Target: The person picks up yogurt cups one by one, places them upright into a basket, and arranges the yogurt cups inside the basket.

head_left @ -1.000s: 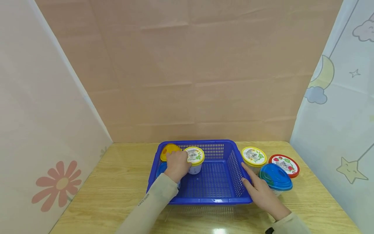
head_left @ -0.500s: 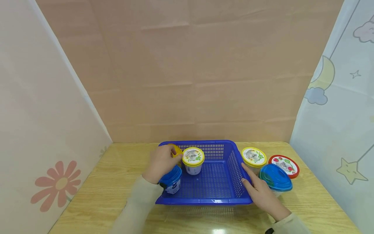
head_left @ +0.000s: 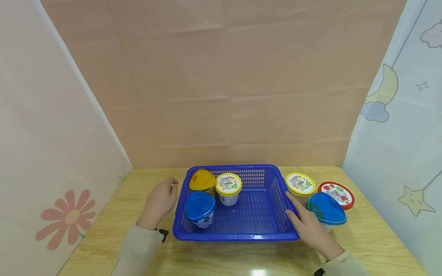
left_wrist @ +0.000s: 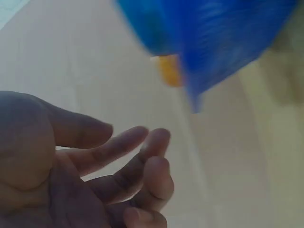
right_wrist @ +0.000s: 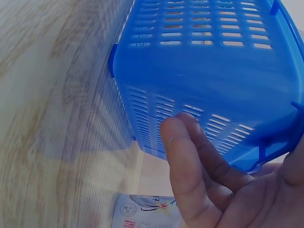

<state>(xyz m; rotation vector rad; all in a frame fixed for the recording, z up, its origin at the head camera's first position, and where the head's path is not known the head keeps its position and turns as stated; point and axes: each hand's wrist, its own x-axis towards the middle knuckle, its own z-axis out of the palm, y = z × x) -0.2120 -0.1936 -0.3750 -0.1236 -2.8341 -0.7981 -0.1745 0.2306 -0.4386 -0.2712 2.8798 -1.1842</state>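
My left hand [head_left: 161,200] hovers just left of the blue plastic basket [head_left: 238,237], fingers loosely bent and holding nothing. In the left wrist view, the palm and fingers [left_wrist: 156,142] show apart from the blurred basket. My right hand [head_left: 309,226] holds the basket's right rim, the thumb over it and the other fingers against the outer slotted wall in the right wrist view. Inside the basket's left side stand a tub with a blue triangular lid [head_left: 200,206], a tub with an orange-yellow lid [head_left: 202,180] and a round tub with a yellow-rimmed lid [head_left: 228,184].
Right of the basket are a yellow-rimmed tub [head_left: 300,184], a red-rimmed tub [head_left: 336,194] and a blue-lidded tub [head_left: 326,209], grouped close to my right hand. The wooden table [head_left: 114,230] ends at a brown backdrop, with printed sheets on both sides.
My left hand has come out of the basket and moved left past its rim, leaving the blue-lidded tub standing inside. My right hand stays on the right rim.
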